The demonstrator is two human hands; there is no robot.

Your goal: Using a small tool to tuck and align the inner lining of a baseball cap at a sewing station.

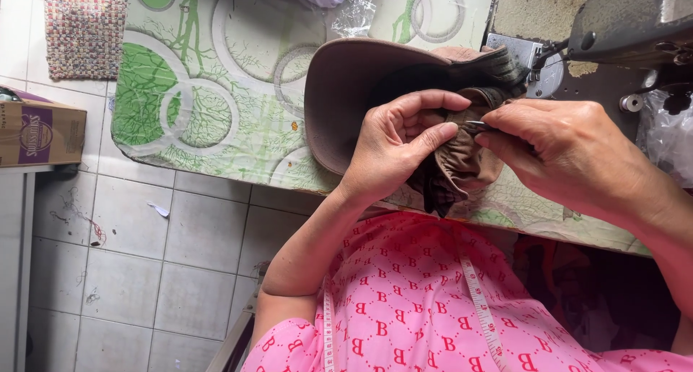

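Note:
A brown fabric hat [354,83] with a wide brim lies on the sewing table [202,90], its gathered part bunched near the table's front edge. My left hand [397,144] pinches that gathered brown fabric between thumb and fingers. My right hand [563,148] holds a small thin metal tool [478,125], its tip at the fabric right beside my left thumb. The hat's far end reaches under the sewing machine's needle area [538,61].
A grey sewing machine [628,18] stands at the top right. The table has a green-and-white circle-patterned cover. A cardboard box [40,133] sits at the left, a woven mat [83,25] on the tiled floor. A measuring tape [480,307] hangs over my pink clothing.

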